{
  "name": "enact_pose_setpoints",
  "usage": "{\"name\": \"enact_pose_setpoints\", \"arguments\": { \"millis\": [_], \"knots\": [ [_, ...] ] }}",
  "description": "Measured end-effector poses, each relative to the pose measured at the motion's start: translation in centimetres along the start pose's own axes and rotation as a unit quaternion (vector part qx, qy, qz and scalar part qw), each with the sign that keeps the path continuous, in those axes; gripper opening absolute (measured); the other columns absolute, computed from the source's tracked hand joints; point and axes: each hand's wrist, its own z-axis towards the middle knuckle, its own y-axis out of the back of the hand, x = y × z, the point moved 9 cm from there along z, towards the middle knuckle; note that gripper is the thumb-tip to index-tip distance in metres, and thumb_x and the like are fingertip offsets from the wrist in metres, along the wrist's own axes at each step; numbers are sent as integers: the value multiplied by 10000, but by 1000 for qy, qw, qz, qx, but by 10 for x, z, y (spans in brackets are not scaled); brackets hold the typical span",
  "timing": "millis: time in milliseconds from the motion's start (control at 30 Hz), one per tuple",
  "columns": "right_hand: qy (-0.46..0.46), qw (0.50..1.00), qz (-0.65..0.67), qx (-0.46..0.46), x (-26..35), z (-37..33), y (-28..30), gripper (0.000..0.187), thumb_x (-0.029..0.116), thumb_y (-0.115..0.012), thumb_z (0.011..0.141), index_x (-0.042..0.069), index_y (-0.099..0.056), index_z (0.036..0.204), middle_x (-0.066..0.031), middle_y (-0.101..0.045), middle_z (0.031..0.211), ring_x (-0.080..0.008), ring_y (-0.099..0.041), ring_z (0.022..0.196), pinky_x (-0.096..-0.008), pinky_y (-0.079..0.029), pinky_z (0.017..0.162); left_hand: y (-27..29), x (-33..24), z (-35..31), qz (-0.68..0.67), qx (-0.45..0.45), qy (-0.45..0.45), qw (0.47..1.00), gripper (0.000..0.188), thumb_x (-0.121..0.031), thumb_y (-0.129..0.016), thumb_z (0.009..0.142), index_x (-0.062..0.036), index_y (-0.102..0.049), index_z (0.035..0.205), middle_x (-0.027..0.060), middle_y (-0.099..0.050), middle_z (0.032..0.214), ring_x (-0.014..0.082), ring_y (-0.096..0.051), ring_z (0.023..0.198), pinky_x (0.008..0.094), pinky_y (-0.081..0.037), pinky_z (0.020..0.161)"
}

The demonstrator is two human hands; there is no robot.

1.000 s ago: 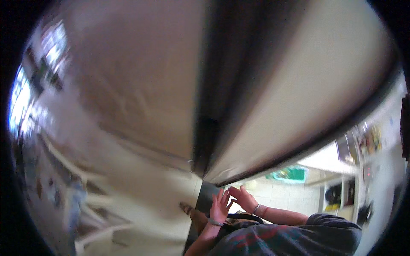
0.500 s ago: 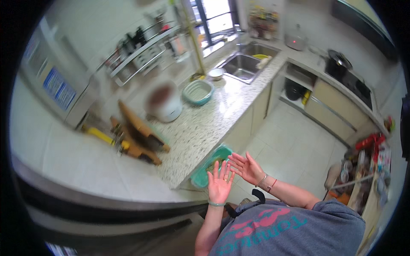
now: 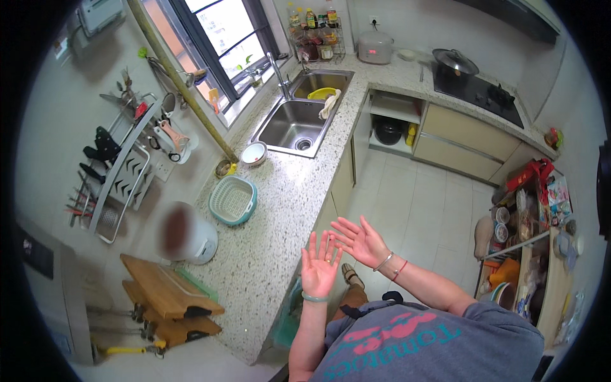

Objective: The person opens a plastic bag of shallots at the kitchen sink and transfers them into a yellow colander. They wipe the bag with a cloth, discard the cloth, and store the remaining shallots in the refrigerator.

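Observation:
Palm up, my left hand point(image 3: 319, 270) is open with its fingers spread and holds nothing. A green bangle circles that wrist. Just right of it my right hand point(image 3: 363, 242) is open too, palm up and bare, with a silver bracelet and a red cord at the wrist. The fingertips of the two hands lie close together. Both are in the air by the edge of the speckled counter point(image 3: 280, 216). Partly hidden behind my left hand and forearm is a green bin point(image 3: 287, 321) beside the counter.
On the counter stand a blue-white basket point(image 3: 234, 200), a bowl point(image 3: 253, 153), a white bucket-shaped container point(image 3: 202, 245) and wooden cutting boards point(image 3: 168, 286). Farther off are the double sink point(image 3: 294, 124), a rice cooker point(image 3: 375, 48) and a lidded pan point(image 3: 455, 62) on the stove. A loaded shelf point(image 3: 531, 235) lines the right.
The view has swung, so the counter things sit further left and the window and sink show more fully. Both hands stay open, palms up, in nearly the same pose.

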Motion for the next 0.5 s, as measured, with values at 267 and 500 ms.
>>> {"name": "enact_pose_setpoints", "arguments": {
  "millis": [267, 500],
  "knots": [
    [20, 998, -28, -52, 98, 133, 38, 615, 491, -296, 988, 32, -338, 1396, -139, -396, 1425, -301, -428, 1277, -453, -360, 1059, 1, -15, 167, -23, 5, 44, 999, 452, -376, -332, 1006, -181, -355, 1414, 68, -344, 1470, 239, -290, 1371, 451, -226, 1136],
    [39, 994, -49, -92, 190, 227, 90, 621, 490, -336, 979, 24, -342, 1389, -148, -410, 1412, -312, -437, 1271, -443, -414, 1013, 6, -17, 296, 65, -29, 61, 996, 461, -236, -366, 1007, -145, -273, 1450, 43, -295, 1500, 220, -273, 1383, 416, -228, 1141]
  ]
}}
